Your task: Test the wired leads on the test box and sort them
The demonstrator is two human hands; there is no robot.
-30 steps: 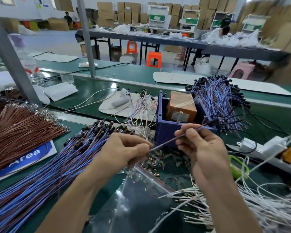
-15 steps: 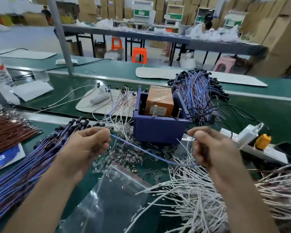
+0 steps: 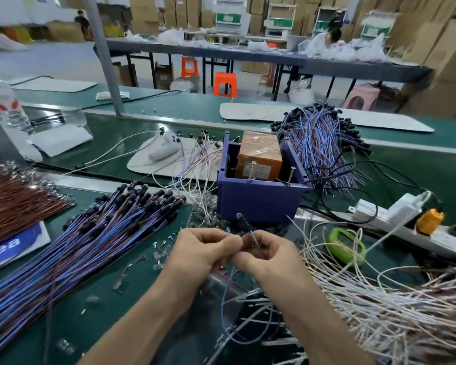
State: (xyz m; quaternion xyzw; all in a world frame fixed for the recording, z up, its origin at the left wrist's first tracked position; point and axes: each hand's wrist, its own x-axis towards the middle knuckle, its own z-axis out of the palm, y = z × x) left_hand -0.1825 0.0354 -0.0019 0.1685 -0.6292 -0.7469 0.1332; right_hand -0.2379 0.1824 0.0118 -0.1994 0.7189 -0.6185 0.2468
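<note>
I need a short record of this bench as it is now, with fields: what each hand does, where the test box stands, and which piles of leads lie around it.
left hand: pinches the blue lead near its black end
right hand: pinches the same lead, against the left hand
test box: purple, behind both hands, orange block inside
left pile: blue leads with black ends
rear pile: blue leads, behind and right of the box
white leads: loose heap, right
brown wires: far left
</note>
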